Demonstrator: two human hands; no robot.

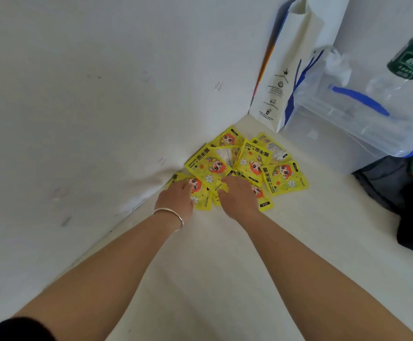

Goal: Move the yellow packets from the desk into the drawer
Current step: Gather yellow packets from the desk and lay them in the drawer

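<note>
packets of glossy yellow plastic with a red-haired cartoon figure [240, 166] lie in a loose, overlapping heap on the cream-white desk surface [225, 267], pushed into the corner where it meets the white wall [90, 94]. both bare arms reach forward into the heap. the left hand [176, 196], with a thin silver bangle [172, 216] at the wrist, rests palm down on the nearest left packet, fingers spread and flat, gripping nothing. the right hand [237, 194] lies on the middle of the heap with fingers curled down onto the packets; whether it actually pinches one, i cannot tell. beyond the heap a white paper bag [296, 65] stands upright against the wall, just beside a clear plastic box with a blue handle [353, 114]. a clear bottle with a green label [407, 60] stands at the right edge, with dark fabric [397, 190] below it.
</note>
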